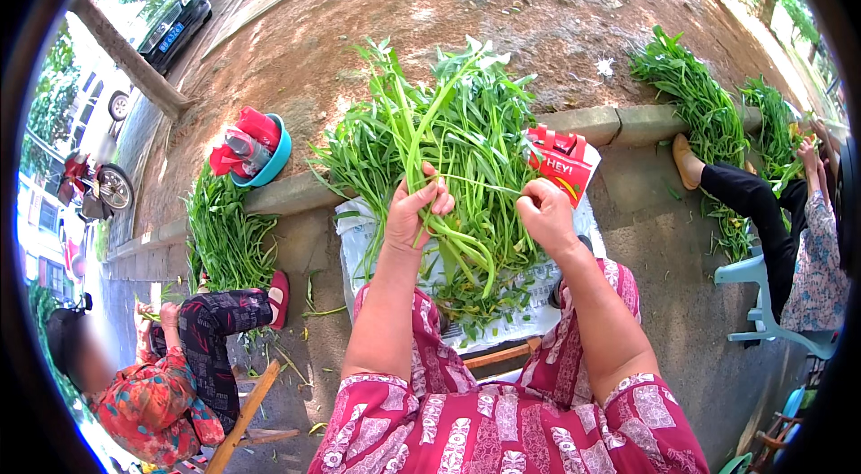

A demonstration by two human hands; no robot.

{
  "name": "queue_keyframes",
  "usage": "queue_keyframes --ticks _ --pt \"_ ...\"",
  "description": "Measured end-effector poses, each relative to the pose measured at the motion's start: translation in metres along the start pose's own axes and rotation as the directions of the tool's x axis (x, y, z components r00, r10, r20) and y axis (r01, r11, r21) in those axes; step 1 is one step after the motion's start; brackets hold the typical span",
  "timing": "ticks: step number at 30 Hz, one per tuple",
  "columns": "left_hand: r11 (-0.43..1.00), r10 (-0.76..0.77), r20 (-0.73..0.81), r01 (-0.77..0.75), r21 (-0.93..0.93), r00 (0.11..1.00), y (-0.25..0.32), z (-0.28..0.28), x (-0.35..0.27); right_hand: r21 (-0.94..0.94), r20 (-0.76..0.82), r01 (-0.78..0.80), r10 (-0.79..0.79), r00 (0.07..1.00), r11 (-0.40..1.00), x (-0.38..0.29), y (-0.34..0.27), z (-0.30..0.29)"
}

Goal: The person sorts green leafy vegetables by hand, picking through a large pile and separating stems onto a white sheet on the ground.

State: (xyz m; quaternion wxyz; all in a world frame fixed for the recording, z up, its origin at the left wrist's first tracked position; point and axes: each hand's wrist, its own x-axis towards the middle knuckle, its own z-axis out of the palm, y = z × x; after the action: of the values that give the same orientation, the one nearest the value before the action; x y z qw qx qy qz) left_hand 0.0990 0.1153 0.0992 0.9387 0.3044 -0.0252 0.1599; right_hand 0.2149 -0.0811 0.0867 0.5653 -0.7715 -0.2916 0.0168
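Note:
My left hand [416,211] grips a bunch of long green leafy stems [420,134], which look like water spinach. The bunch stands upright in the palm, and its thick cut ends bend down to the lower right. From it a thin green strand [481,183] stretches across to my right hand [548,215], whose fingers are closed on the far end. Beneath both hands a large heap of the same greens [488,138] lies on a white woven plastic sheet [356,242]. A red and white paper bag [562,161] with writing stands just beyond my right hand.
Past the sheet runs a stone curb [582,124] with bare soil behind it. At left, a teal basin [279,154] holds red bags beside more greens [229,232]. A seated person [161,400] handles stems there. Another person [817,259] sits at right by further greens [699,90].

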Motion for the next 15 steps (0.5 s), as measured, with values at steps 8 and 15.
queue_keyframes --ticks 8,15 --pt "0.996 0.051 0.021 -0.05 -0.069 0.998 0.007 -0.004 0.0 0.501 0.191 -0.488 0.459 0.868 0.715 0.018 -0.006 -0.039" --pt "0.998 0.033 0.04 -0.031 -0.06 0.999 0.007 -0.002 0.001 0.105 0.5 -0.323 0.231 0.835 0.941 -0.001 0.001 -0.017"
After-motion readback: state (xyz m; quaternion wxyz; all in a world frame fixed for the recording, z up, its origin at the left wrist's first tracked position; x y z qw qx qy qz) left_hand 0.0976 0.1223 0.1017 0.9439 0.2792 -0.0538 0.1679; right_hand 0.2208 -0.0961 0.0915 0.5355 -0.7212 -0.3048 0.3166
